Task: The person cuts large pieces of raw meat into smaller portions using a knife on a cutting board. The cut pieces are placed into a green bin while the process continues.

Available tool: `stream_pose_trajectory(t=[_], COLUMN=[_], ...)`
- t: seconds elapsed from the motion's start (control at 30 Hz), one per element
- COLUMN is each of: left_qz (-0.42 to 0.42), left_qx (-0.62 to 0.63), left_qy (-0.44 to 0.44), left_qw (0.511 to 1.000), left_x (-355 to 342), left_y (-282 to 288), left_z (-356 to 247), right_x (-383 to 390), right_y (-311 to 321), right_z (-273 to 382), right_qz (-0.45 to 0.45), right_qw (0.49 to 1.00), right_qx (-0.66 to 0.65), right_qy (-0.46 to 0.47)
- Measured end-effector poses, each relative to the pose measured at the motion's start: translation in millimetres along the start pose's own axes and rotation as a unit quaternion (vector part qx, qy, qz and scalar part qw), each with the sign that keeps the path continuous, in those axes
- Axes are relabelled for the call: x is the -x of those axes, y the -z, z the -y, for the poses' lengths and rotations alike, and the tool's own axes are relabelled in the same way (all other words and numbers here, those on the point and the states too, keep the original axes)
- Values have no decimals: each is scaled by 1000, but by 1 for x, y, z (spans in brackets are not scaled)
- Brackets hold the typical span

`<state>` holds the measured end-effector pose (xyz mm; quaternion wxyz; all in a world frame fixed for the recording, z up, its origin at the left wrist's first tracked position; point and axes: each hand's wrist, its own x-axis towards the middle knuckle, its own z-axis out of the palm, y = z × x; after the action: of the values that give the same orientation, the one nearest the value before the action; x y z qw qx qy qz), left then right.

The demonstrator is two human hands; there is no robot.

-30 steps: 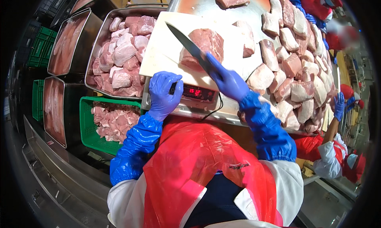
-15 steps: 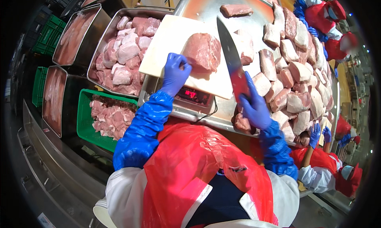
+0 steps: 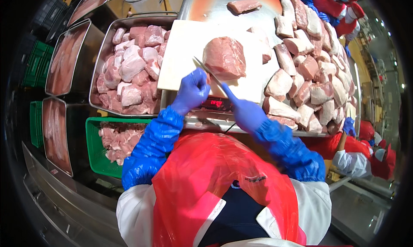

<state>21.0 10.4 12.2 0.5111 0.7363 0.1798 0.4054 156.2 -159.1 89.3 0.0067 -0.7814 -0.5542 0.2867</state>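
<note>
A large pink cut of raw meat (image 3: 224,58) lies on a white cutting board (image 3: 183,53) that sits on a scale with a red display (image 3: 216,103). My right hand (image 3: 247,113), in a blue glove, grips a knife (image 3: 207,73) whose blade lies low along the near left side of the meat. My left hand (image 3: 192,90), also blue-gloved, rests curled on the board's near edge, just left of the blade and touching nothing else that I can make out.
A steel tray (image 3: 100,62) of meat chunks stands left of the board. Many cut pieces (image 3: 309,70) are piled on the steel table at the right. A green crate (image 3: 92,148) with meat sits lower left. Other workers in red stand at the right edge.
My right hand has swung the knife from upright at the meat's right side down to the near left side. My left hand slid right along the board's edge.
</note>
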Motion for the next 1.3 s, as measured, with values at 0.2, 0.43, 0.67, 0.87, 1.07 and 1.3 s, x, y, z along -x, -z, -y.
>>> stream_pose_trajectory(t=[0.2, 0.43, 0.67, 0.87, 1.07, 1.3], left_qz=[-134, 62, 52, -87, -118, -137], left_qx=[71, -314, 17, -193, -300, -264], left_qy=[134, 242, 67, -51, -116, -25], left_qw=[979, 916, 996, 976, 939, 954], left_x=[88, 137, -87, 8, -1, 11], left_y=[138, 158, -20, -28, -58, -50], left_z=[-22, 18, 62, -1, 0, 15], right_x=[-69, -129, -124, 0, -19, 103], right_y=[25, 58, -8, -21, 7, 18], right_z=[-2, -105, -35, -94, -59, -109], right_qz=[-115, -318, -362, -192, -118, 51], right_qw=[981, 801, 774, 927, 956, 993], right_qx=[-146, -505, -514, -288, -245, -105], right_qy=[60, 48, 74, 142, 105, 32])
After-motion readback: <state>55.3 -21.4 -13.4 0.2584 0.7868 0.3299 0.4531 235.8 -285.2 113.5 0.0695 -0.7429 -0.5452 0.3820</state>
